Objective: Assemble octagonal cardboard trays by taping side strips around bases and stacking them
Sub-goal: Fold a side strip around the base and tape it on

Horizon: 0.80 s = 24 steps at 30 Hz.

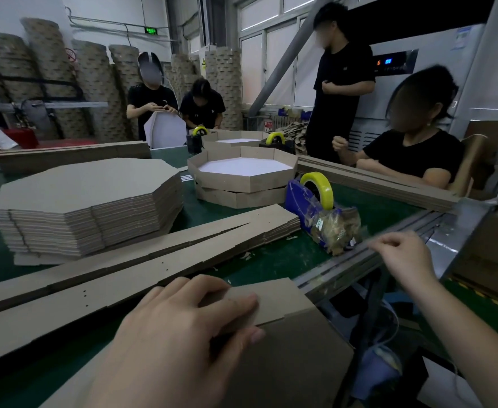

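Bottom centre: left hand lies on the near end of a side strip. Fingers are spread over its top face and the thumb is tucked under the edge, so the strip end is pinched. Strip end sits on a brown base, which hangs past the table edge at lower right.

Right of centre: right hand is raised over the metal edge rail, just beside the tape dispenser. Fingers are loosely curled and motion-blurred; cannot tell whether they hold anything.

Dispenser: blue body, yellow tape roll upright on top, a crumpled clear bag against its near end.

Left to centre: long flat strips lie in layers on the green table, running diagonally from lower left toward the dispenser.

Left middle: tall stack of flat octagonal bases, brown side up.

Centre, beyond the strips: two finished trays, one on the other, the top one showing a white floor inside brown walls. Behind them is another tray between two further dispensers with yellow rolls.

Right edge: a seated person in black, forearms on more strips. A standing person is behind. Upper centre-left: two people working at the far end of the table.

Upper left: tall columns of stacked trays along the wall.
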Each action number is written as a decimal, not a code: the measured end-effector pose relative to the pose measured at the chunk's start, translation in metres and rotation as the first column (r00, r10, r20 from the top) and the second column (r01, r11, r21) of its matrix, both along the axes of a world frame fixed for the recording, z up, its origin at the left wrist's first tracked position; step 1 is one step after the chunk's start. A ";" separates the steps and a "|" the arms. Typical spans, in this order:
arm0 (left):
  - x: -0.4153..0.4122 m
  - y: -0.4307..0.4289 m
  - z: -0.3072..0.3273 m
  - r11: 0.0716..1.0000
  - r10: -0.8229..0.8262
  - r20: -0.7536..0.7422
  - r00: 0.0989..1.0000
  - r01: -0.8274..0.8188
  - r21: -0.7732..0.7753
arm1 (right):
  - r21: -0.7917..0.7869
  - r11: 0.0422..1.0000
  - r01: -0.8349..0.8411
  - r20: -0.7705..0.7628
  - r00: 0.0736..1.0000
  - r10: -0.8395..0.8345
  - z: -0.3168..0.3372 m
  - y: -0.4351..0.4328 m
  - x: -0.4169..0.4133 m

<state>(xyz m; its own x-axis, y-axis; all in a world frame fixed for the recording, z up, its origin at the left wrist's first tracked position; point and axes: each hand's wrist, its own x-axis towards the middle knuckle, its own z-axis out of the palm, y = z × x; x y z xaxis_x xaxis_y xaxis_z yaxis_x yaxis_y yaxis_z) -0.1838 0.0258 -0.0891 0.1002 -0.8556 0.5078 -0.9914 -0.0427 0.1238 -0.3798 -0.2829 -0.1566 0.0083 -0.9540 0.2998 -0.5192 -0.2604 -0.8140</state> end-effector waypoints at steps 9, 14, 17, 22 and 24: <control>0.000 0.006 0.003 1.000 -0.008 -0.019 1.000 0.008 0.025 | -0.100 0.768 -0.632 0.383 0.688 0.616 0.067 0.167 0.026; 0.001 0.009 0.004 1.000 -0.003 -0.023 1.000 0.003 -0.003 | 0.134 0.685 -0.716 0.664 0.578 0.474 0.052 0.230 0.045; 0.000 0.011 0.004 1.000 -0.018 -0.044 0.999 0.018 0.002 | 0.295 0.689 -0.663 0.712 0.633 0.304 0.039 0.240 0.055; 0.000 0.013 0.003 1.000 -0.030 -0.028 0.999 0.030 0.006 | 0.363 0.714 -0.599 0.726 0.662 0.186 0.039 0.245 0.061; -0.001 0.012 0.004 0.999 -0.034 -0.021 0.999 0.034 0.007 | 0.386 0.706 -0.594 0.727 0.667 0.164 0.041 0.245 0.061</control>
